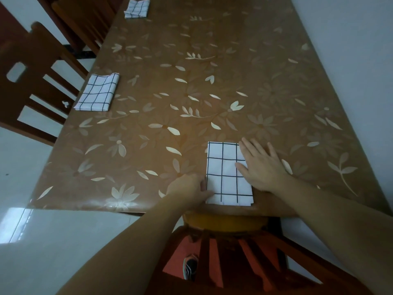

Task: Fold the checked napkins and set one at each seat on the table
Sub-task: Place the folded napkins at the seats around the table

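Folded napkin [223, 179] sits at the near edge of the bench [191, 81], long axis running near to far, squarely before the near chair [223, 252]. The right hand [261, 167] presses flat on its right side, fingers straight. The left hand [188, 187] meets its left edge, fingers curled; whether they pinch the cloth, I cannot tell.

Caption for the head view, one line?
Right hand flat on a folded checked napkin at the table's near edge, left hand touching its side; two more folded napkins along the left edge.
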The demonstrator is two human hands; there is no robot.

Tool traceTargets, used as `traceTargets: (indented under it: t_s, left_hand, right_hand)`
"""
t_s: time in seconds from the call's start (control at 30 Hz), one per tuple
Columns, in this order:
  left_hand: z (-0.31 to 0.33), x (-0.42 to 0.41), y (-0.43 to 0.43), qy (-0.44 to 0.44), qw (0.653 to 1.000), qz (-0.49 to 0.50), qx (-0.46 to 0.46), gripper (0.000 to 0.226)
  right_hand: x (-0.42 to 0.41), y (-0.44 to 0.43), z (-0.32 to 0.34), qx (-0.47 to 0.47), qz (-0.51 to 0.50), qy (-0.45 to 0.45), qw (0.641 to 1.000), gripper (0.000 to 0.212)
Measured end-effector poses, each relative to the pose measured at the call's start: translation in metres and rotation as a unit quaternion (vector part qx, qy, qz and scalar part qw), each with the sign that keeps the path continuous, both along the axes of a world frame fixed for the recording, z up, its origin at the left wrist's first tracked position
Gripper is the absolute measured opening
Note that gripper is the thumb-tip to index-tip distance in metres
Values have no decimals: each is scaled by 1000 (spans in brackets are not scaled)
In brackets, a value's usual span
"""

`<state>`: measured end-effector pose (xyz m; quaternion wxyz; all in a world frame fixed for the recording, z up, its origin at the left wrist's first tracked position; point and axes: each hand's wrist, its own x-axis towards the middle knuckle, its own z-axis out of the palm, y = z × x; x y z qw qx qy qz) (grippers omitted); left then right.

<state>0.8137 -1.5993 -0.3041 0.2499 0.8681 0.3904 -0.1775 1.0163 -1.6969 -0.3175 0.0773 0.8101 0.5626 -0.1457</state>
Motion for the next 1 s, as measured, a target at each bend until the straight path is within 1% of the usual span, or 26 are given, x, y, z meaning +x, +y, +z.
traceTargets:
  t_s: [0.1,0.23,0.3,0.4,0.5,0.53,0.57,0.6,0.67,0.7,0.77,0.87,1.0]
  left_hand:
    - [1,-1,0,0,1000,7,-17,34]
    - [7,-1,1,-8,997,49,-64,29]
    - [10,-3,1,-8,995,61,-83,28]
    - [12,-6,-4,4,993,62,-103,29]
    - [8,-8,-9,8,990,91,-109,31]
    - [7,-8,-9,6,988,101,-117,32]
    - [6,-8,-10,4,986,111,-126,31]
    - [7,-7,-10,1,984,115,-133,30]
    - [8,-7,-11,0,984,113,-136,30]
    - [8,-7,-11,-1,985,111,-135,30]
    - [7,-8,-14,3,985,109,-132,31]
    - [6,-5,-17,2,988,107,-115,33]
    - [8,-1,-19,5,989,103,-102,30]
  right_hand:
    - [-12,-3,11,18,-30,10,999,69]
    - [-41,-33,24,63,23,33,997,68]
    - [-46,-45,24,65,14,49,997,64]
    - [-47,-51,24,82,-81,83,990,49]
    - [-45,-55,30,98,-221,125,962,27]
    - [-43,-56,30,96,-254,137,953,24]
    - [-42,-58,31,92,-276,151,945,28]
    - [-42,-58,31,84,-295,173,936,36]
    - [-45,-58,33,62,-319,219,920,47]
    - [-47,-58,34,48,-324,230,916,44]
    - [-49,-57,34,34,-333,237,912,34]
    - [-47,-58,32,37,-352,255,900,22]
    - [-44,-60,32,38,-370,270,888,13]
